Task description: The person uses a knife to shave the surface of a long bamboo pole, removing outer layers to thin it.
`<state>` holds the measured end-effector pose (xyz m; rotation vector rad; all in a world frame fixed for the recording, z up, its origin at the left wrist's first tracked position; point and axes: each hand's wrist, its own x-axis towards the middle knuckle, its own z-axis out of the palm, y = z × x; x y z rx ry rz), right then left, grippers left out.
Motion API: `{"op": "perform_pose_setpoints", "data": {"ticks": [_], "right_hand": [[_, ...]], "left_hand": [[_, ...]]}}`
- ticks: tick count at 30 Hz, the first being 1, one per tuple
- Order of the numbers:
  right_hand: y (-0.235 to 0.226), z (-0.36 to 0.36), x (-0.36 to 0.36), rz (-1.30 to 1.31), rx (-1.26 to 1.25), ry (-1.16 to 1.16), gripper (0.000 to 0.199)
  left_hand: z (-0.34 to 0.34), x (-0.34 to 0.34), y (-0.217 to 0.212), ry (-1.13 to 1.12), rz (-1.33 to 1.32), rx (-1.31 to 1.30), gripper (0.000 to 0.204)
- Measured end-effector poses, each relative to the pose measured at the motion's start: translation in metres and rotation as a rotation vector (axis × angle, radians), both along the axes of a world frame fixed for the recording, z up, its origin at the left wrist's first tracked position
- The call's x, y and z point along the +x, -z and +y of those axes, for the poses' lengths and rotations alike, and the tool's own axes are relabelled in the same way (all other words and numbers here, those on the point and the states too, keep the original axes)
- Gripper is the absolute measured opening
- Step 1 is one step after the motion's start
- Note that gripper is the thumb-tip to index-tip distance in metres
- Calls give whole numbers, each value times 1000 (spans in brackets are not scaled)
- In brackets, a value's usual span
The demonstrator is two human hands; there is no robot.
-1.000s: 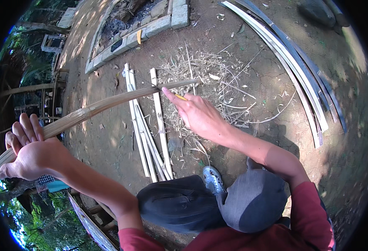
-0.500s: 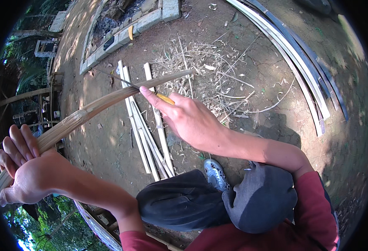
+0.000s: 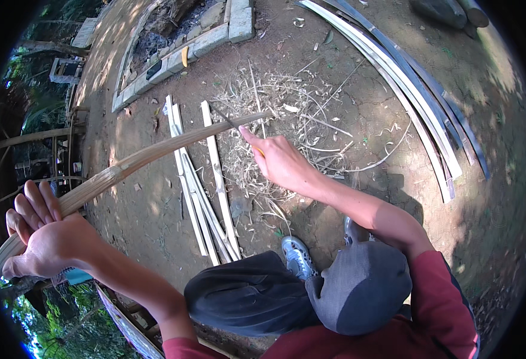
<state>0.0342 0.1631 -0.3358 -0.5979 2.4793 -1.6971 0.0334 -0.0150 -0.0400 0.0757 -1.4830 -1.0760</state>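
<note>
**Shaving a long bamboo strip over bare ground**

Packed brown earth (image 3: pixel 155 203) fills the view, with a block-edged ash pit (image 3: pixel 179 36) at the top and a bundle of long curved slats (image 3: pixel 418 102) lying off to the right. A heap of pale shavings (image 3: pixel 275 113) sits in the middle, and a small stack of split white sticks (image 3: pixel 206 191) lies just left of it.

The long bamboo strip (image 3: pixel 155 152) runs from the lower left up to the shavings, slightly bowed. The left hand (image 3: pixel 44 239) supports its near end; the palm is under or against it and the fingers are spread, so it looks more propped than clenched. The right hand (image 3: pixel 281 161) is closed around a yellow-handled tool; its thin dark blade (image 3: pixel 224 116) meets the strip near the far tip. Below, 2 bent knees in dark cloth and 1 grey shoe (image 3: pixel 299 257) show the person is sitting.

To do this stroke well, in my judgement, the left hand should keep the strip steady and at a fixed tilt while the right draws the blade at a shallow angle, taking thin curls rather than digging in. Cutting away from the body and from the supporting hand looks safest. The strip's thin tip may flex, so light pressure there seems wise.
</note>
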Motion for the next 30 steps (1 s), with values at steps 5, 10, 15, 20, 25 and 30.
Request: {"op": "perform_pose_setpoints", "data": {"ticks": [5, 10, 15, 20, 25, 30], "right_hand": [[-53, -9, 26, 187, 8, -31, 58], [9, -7, -8, -17, 97, -32, 61], [-15, -21, 15, 228, 32, 20, 61], [29, -9, -11, 56, 81, 26, 57], [-17, -23, 24, 280, -10, -10, 61], [27, -15, -19, -176, 49, -85, 55]], "left_hand": [[1, 17, 7, -44, 2, -62, 96], [6, 29, 11, 3, 33, 20, 88], [15, 33, 17, -174, 4, 45, 85], [14, 43, 16, -9, 33, -4, 73], [12, 41, 20, -147, 126, 113, 75], [-2, 45, 23, 50, 54, -33, 70]]}}
